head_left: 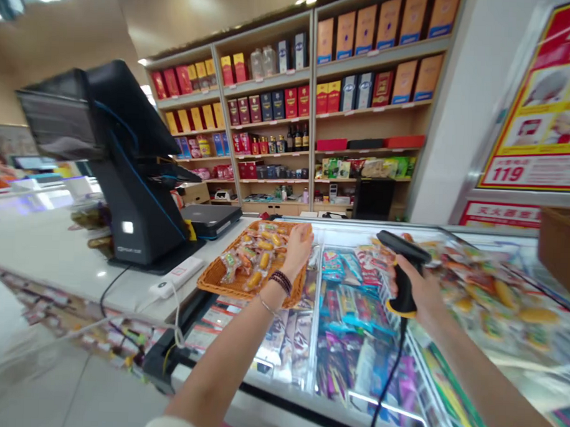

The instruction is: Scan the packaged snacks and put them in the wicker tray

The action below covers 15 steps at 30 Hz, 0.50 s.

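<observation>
My left hand (pixel 299 246), with a dark beaded bracelet at the wrist, grips the right side of a woven tray (pixel 212 282), its fingers closed at the far right corner. Several small wrapped yellow and reddish snacks (pixel 263 260) lie in the tray, which rests across the counter edge and the freezer's glass top. Over the freezer on the right, my right hand (pixel 411 281) is wrapped round the handle of a black and yellow barcode scanner (pixel 404 292). The scanner's head points to the left and its cable hangs down.
A black checkout terminal (pixel 140 196), a black flat device (pixel 212 218) and a white power strip (pixel 177 277) stand on the left counter. More wrapped snacks (pixel 501 296) lie at the right, near a brown box (pixel 562 248). Shelves of boxes (pixel 289 104) rise behind.
</observation>
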Each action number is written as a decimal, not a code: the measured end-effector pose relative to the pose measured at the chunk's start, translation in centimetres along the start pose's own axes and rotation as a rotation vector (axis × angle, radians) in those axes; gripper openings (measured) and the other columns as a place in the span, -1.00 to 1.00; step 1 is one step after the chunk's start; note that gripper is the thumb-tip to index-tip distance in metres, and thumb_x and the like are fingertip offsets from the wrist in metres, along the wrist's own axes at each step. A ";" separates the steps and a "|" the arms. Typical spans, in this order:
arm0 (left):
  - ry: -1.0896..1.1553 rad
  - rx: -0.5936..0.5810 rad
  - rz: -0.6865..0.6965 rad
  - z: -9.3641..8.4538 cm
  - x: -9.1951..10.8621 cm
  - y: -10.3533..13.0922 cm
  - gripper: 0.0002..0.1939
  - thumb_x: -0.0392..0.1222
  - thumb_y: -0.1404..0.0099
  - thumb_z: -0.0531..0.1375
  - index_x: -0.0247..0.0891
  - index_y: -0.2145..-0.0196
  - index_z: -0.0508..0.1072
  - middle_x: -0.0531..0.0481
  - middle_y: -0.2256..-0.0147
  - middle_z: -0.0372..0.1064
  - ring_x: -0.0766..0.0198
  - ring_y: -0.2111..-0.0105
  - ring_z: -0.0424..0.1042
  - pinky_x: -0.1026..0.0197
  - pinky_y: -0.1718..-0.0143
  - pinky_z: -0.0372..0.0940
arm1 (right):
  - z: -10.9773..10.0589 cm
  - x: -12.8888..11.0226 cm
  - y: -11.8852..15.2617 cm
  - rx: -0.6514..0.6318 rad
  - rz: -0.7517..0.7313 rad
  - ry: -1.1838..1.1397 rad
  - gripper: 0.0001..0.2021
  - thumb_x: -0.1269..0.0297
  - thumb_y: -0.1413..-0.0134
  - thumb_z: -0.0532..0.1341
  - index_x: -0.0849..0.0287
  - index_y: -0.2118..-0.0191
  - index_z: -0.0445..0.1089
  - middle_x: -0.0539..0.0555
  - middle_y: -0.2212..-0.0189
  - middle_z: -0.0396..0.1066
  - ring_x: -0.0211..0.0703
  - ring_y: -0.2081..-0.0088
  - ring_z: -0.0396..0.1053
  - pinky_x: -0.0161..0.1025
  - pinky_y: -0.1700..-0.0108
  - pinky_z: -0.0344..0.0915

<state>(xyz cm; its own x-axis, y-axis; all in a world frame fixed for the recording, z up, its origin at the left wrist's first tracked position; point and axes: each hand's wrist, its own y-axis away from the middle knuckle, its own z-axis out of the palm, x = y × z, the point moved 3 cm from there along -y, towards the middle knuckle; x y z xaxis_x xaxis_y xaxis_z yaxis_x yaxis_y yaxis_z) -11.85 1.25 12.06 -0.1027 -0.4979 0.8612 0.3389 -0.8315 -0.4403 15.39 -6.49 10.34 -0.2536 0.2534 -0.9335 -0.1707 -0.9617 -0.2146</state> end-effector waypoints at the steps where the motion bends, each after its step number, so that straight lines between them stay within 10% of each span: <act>1: -0.019 -0.063 0.005 2.2 -0.3 0.6 -0.73 -0.43 -0.05 0.35 -0.20 0.27 0.60 -0.14 0.07 0.49 0.05 -0.09 0.38 0.05 -0.29 0.17 | -1.5 -0.7 0.0 0.036 -0.026 0.001 -0.56 -0.13 0.18 0.48 0.07 0.35 0.40 -0.05 0.58 0.32 -0.27 0.68 0.20 -0.27 0.71 0.15; 8: -0.071 -0.360 -0.056 15.6 -4.5 5.9 -0.81 -0.45 -0.05 0.35 -0.21 0.38 0.56 -0.18 0.16 0.48 -0.07 -0.09 0.39 -0.02 -0.31 0.13 | -11.0 -3.9 0.7 0.311 -0.141 0.060 -0.55 -0.12 0.19 0.49 0.08 0.40 0.35 -0.09 0.58 0.30 -0.31 0.66 0.20 -0.29 0.68 0.17; 15: -0.203 -0.384 -0.172 22.0 -9.7 12.2 -0.69 -0.39 0.05 0.41 -0.22 0.32 0.47 -0.30 0.04 0.46 -0.22 -0.26 0.23 -0.09 -0.34 0.00 | -13.2 -1.4 2.0 0.458 -0.131 0.146 -0.55 -0.21 0.11 0.41 0.04 0.41 0.30 -0.06 0.61 0.30 -0.22 0.65 0.21 -0.21 0.63 0.20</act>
<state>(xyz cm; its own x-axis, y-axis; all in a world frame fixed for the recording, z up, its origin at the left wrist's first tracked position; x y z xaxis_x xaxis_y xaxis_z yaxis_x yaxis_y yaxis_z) 13.80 1.35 3.95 0.0710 -0.3181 0.9454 -0.0419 -0.9479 -0.3158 28.02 -10.13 7.47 -0.0712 0.3203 -0.9446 -0.6010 -0.7696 -0.2157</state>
